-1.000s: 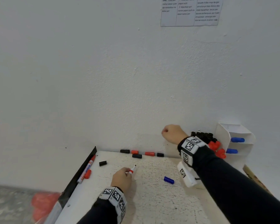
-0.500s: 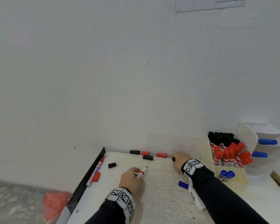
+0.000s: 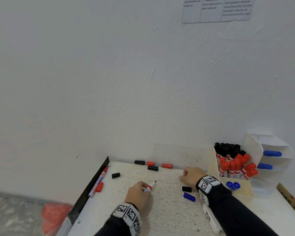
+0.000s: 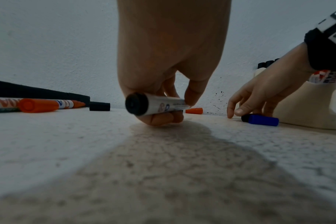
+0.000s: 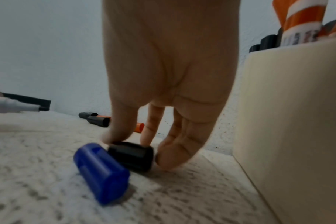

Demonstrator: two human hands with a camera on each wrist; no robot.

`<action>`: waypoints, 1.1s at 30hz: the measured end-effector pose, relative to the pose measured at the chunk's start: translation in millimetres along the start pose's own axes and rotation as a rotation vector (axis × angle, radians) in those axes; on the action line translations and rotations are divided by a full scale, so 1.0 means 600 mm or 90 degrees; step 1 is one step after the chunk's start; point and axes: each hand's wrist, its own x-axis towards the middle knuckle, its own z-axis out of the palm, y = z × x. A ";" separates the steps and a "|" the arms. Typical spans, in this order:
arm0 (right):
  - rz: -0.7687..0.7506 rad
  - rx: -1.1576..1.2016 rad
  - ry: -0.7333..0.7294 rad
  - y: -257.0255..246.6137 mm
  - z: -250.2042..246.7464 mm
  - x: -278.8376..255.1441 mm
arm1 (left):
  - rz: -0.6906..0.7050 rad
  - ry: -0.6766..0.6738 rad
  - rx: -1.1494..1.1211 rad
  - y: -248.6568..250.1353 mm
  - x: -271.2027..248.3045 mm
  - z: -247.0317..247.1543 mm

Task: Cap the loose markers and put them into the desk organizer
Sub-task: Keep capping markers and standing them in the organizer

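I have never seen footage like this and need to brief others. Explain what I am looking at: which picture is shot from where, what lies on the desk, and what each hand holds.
There is no machine: a person wears three cameras. The wide picture comes from the head; the two low ones look along each wrist.

The left hand grips an uncapped marker, tip pointing away.

The right hand has its fingertips down around a black cap; whether it grips it yet is unclear. A blue cap lies just beside it.

More loose caps lie by the wall, and another marker lies at the desk's left edge.

The desk organizer on the right holds capped markers.
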 end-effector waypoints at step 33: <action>-0.214 0.349 0.197 -0.050 -0.004 -0.114 | 0.091 0.031 0.006 0.006 -0.059 0.020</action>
